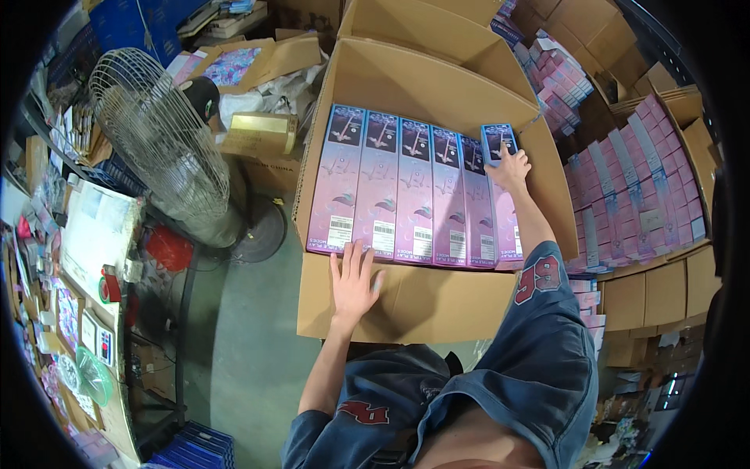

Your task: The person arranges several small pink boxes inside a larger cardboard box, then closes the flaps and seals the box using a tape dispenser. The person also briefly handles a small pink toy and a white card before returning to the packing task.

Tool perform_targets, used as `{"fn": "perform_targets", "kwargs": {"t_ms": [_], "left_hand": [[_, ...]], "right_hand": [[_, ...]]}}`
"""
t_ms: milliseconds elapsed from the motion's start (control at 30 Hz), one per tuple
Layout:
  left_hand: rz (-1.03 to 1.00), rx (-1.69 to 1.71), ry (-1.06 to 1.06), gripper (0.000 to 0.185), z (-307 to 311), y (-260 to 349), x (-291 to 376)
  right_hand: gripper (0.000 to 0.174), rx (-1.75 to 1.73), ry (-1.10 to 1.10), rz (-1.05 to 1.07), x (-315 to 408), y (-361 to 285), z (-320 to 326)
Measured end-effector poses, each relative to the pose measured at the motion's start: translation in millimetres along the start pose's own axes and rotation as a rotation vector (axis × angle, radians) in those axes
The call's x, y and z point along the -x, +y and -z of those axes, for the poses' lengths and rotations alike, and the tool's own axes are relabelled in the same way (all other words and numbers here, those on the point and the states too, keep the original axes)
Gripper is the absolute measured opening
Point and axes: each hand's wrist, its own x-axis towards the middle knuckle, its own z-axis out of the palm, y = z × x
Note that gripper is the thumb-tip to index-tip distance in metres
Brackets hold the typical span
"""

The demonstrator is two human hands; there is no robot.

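Note:
A large open cardboard carton point(404, 299) stands before me, its near flap folded out towards me. Inside, long pink and blue printed boxes point(375, 182) lie side by side in a row. My right hand point(510, 170) rests on the far end of the rightmost printed box point(492, 132), which sits raised and tilted against its neighbours; its fingers are spread over the dark printed panel, and whether they grip it I cannot tell. My left hand point(355, 281) is on the near flap, fingers apart, their tips at the near ends of the boxes on the left.
A caged floor fan point(161, 135) stands to the left, beyond a cluttered workbench point(94, 234). Cartons holding stacked small pink boxes point(638, 187) fill the right side. Behind the open carton is another open carton point(439, 35). Blue stacked items point(196, 448) lie at the lower left.

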Motion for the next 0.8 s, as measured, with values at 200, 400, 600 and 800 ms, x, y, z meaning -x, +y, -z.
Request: {"fn": "perform_targets", "kwargs": {"t_ms": [200,400,600,800], "left_hand": [[-0.014,-0.036,-0.011,0.057,-11,-6,3],[-0.021,-0.084,-0.024,0.058,-12,-6,1],[-0.018,-0.129,-0.033,0.057,-16,-7,3],[-0.061,-0.139,-0.011,0.059,-17,-5,1]], "right_hand": [[0.093,0.043,-0.001,0.050,7,15,-19],[0.091,-0.117,-0.175,-0.044,-10,40,-16],[0.087,-0.341,-0.177,-0.116,-9,63,-39],[0.085,-0.787,-0.147,-0.153,21,72,-43]]}}
